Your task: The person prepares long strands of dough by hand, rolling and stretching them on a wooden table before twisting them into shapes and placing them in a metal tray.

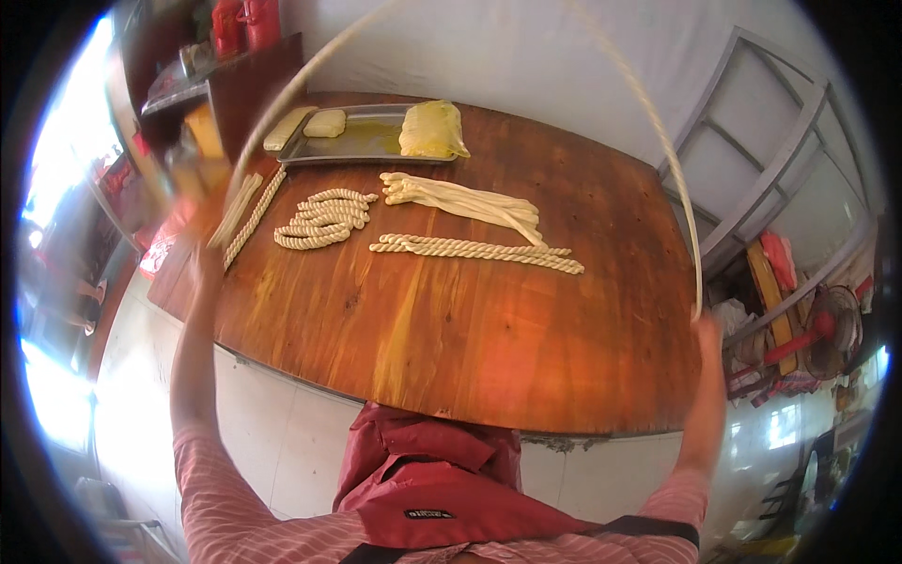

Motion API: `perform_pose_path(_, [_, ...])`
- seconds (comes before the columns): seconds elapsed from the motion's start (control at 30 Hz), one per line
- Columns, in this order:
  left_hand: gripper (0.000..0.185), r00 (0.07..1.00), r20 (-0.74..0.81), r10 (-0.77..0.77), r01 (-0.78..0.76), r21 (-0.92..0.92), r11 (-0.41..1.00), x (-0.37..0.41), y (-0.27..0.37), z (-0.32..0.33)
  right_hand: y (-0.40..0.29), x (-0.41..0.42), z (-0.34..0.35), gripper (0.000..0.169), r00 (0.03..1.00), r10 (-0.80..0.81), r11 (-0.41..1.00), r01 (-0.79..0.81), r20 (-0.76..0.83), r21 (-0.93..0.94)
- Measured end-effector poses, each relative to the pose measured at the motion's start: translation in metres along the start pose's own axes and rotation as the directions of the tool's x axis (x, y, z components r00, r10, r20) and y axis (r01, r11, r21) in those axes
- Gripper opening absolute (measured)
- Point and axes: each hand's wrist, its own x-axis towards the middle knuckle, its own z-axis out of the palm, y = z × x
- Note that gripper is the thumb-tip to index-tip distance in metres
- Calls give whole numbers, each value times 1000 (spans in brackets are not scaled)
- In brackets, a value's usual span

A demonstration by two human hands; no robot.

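Observation:
A long, thin strand of dough arcs high above the table, its top running out of the picture and looking blurred. One end is in my left hand, which is smeared by motion at the table's left edge. My right hand grips the other end beside the right edge. On the wooden table lie a coiled twisted dough rope, a bundle of smooth dough strands and twisted dough lengths. Close to my left hand are another twisted length and some straight strands.
A metal tray at the back holds a dough slab and a large plastic-covered dough block. Another slab touches its left end. A grey metal frame and a fan stand to the right; red flasks stand back left.

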Motion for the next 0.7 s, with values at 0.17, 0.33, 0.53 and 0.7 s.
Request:
perform_pose_path(0.17, [24, 800, 511, -314, -202, 722, 661, -141, -207, -93, 245, -289, -125, 68, 842, 364, 854, -472, 399, 218])
perform_pose_path(0.33, [19, 862, 94, -499, 476, 192, 858, -65, -123, -30, 219, -149, -128, 36, 953, 263, 891, -180, -149, 417])
perform_pose_path(0.53, [19, 905, -198, 377, -304, 321, 897, -148, 130, -10, 42, -175, -72, 13, 871, 3, 824, -280, 490, 493])
perform_pose_path(0.7, [51, 613, 745, -264, 43, 302, 952, -90, 152, -62, 86, -175, -107, 21, 564, 207, 975, -183, 799, -124])
